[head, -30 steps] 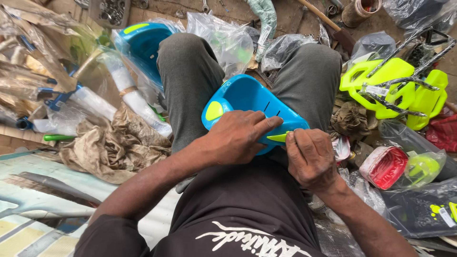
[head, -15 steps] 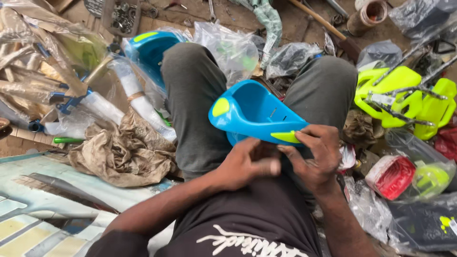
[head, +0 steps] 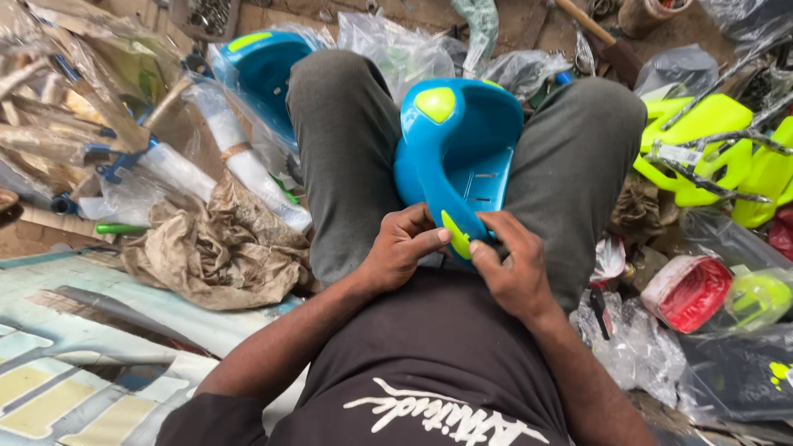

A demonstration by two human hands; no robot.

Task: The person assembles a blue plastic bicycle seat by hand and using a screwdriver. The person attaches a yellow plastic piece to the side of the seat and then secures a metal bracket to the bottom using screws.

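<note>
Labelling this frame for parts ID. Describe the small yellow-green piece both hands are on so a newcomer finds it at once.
Start at the grey-trousered knees; the blue plastic seat stands between them. At its near edge, the left hand and right hand pinch a small yellow-green tab. Unlike the round yellow-green button higher on the seat, it is narrow and pointed.

Daylight falls on a dirt floor [head: 512, 25] beyond the hands, crowded with clear plastic bags [head: 388, 41] ahead, crumpled brown paper [head: 215, 248] leftward, and neon-yellow plastic parts [head: 710, 140] rightward.
</note>
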